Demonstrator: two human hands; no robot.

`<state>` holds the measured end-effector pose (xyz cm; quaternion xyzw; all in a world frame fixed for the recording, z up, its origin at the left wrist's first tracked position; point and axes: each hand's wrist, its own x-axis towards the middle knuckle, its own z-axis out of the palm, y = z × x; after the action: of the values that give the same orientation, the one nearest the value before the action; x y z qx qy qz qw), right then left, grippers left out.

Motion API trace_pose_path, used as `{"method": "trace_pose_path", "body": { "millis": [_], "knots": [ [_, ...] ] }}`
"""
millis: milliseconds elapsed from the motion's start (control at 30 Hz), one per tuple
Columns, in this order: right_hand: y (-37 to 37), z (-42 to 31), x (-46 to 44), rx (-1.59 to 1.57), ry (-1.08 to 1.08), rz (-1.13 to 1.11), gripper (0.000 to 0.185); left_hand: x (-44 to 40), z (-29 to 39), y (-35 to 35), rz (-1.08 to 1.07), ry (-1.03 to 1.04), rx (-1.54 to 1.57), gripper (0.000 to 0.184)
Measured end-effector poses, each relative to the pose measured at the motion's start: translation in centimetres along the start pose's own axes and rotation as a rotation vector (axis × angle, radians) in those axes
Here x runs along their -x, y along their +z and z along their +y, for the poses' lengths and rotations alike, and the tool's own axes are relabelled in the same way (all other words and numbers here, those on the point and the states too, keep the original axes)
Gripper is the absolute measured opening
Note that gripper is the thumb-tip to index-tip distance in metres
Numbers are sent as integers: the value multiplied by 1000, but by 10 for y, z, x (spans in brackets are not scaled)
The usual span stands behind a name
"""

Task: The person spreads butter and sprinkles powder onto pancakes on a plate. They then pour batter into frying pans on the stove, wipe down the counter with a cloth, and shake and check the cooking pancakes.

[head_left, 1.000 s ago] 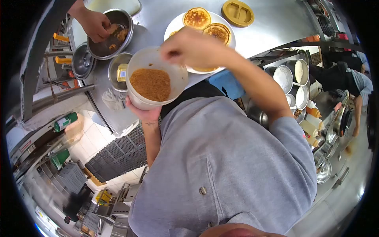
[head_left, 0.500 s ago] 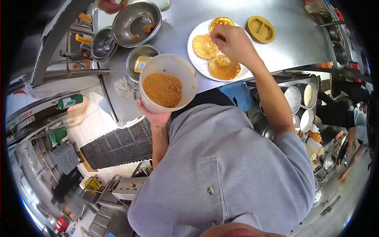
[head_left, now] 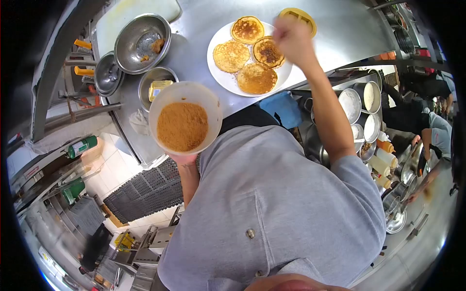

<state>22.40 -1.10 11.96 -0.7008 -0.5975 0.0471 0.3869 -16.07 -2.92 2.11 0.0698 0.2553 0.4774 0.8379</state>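
Steel counter (head_left: 349, 36) has 3 bowls (head_left: 131, 48); right hand (head_left: 296, 42) partly hides yellow lid (head_left: 301, 13).

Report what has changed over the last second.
The right hand has moved rightward over the plate toward the yellow lid; blur hides whether it holds anything. The co-worker's hand has left the metal bowl and the view. Unchanged: the left hand holds the tub, and pancakes sit on the plate.

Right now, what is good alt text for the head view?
A person's left hand holds a tub of grainy brown powder; the blurred right hand hovers near four pancakes on a white plate on a metal table.
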Motion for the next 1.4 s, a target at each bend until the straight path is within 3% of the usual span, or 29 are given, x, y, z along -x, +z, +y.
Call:
{"method": "trace_pose_path", "body": {
  "millis": [33, 100, 167, 200, 233, 300, 367, 433, 700, 900, 967, 1033, 1100, 1167, 1233, 1267, 1333, 1400],
  "knots": [
    [22, 11, 14, 24, -40, -290, 16, -1, 1, -2, -21, -31, 52, 67],
    [40, 17, 37, -24, -365, -87, 19, -2, 3, -2, -35, -67, 103, 71],
    [21, 7, 63, -197, 222, -125, 22, -6, 6, 1, -29, -64, 95, 70],
    [13, 5, 82, -100, 454, -205, 23, -7, 7, 2, -24, -68, 88, 70],
    [8, 5, 100, 3, 682, -272, 25, -11, 10, 4, -26, -80, 79, 70],
    [18, 6, 140, -173, 1026, -448, 27, -18, 14, 5, -28, -94, 61, 69],
    [40, -8, 164, -1008, 1265, -258, 30, -25, 19, 3, -27, -115, 41, 68],
    [66, -15, 159, -1473, 1207, 85, 34, -35, 24, 3, -42, -154, 11, 68],
    [123, 9, 82, -1577, 1160, 508, 43, -67, 54, 2, -135, -370, -121, 66],
    [125, -3, 44, -1537, 1031, 862, 38, -83, 75, 6, -207, -521, -202, 64],
    [110, -26, 60, -1235, 913, 685, 33, -85, 79, 8, -226, -567, -226, 64],
    [87, -58, 89, -1049, 964, 641, 30, -86, 79, 11, -239, -615, -249, 63],
    [67, -90, 134, -684, 959, 449, 30, -84, 77, 13, -245, -661, -279, 63],
    [58, -109, 185, -670, 909, 365, 41, -83, 69, 19, -263, -716, -303, 62],
    [69, -130, 231, -76, 618, 278, 42, -79, 54, 27, -278, -780, -314, 62],
    [72, -147, 246, -72, 638, 294, 42, -75, 45, 29, -289, -818, -320, 62],
    [54, -197, 238, -1020, 914, 470, 40, -69, 22, 37, -309, -908, -314, 61],
    [52, -209, 236, -981, 914, 457, 36, -61, 1, 42, -325, -1016, -268, 62]
  ]
}}
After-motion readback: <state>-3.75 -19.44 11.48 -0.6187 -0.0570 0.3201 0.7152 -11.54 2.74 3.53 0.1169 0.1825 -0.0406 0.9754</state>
